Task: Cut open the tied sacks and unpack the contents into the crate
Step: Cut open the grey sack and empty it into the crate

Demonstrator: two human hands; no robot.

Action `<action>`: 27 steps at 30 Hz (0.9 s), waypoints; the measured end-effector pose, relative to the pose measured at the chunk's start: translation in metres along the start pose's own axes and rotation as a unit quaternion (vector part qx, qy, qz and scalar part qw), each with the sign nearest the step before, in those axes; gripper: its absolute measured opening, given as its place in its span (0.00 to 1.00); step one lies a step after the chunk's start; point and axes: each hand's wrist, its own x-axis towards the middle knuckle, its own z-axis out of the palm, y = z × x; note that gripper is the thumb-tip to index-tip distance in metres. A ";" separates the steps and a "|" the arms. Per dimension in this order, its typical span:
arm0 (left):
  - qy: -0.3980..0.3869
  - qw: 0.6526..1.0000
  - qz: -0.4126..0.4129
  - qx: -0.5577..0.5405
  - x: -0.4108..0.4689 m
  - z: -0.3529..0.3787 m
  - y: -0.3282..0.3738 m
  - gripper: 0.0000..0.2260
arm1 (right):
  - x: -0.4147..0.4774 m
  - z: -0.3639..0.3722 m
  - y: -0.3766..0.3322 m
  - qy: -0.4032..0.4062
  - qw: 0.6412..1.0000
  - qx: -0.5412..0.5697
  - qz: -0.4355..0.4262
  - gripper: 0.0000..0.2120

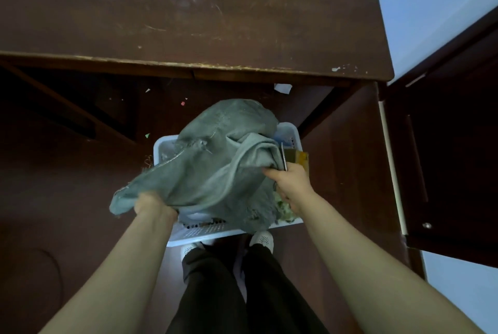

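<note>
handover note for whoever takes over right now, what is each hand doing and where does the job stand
Left hand: grips the near-left corner of the sack.
Right hand: grips the sack's right edge; what looks like a thin blade stands by its fingers.
The sack hangs draped over the white crate on the floor by the desk.
Done: a brown box and pale items already lie in the crate.
Left: probably finish emptying this sack and set it aside. No other sacks are in view.
</note>
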 end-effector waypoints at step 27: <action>-0.325 0.847 0.416 0.059 -0.197 0.005 0.038 0.07 | -0.009 0.007 0.008 0.007 0.994 0.104 0.025 0.09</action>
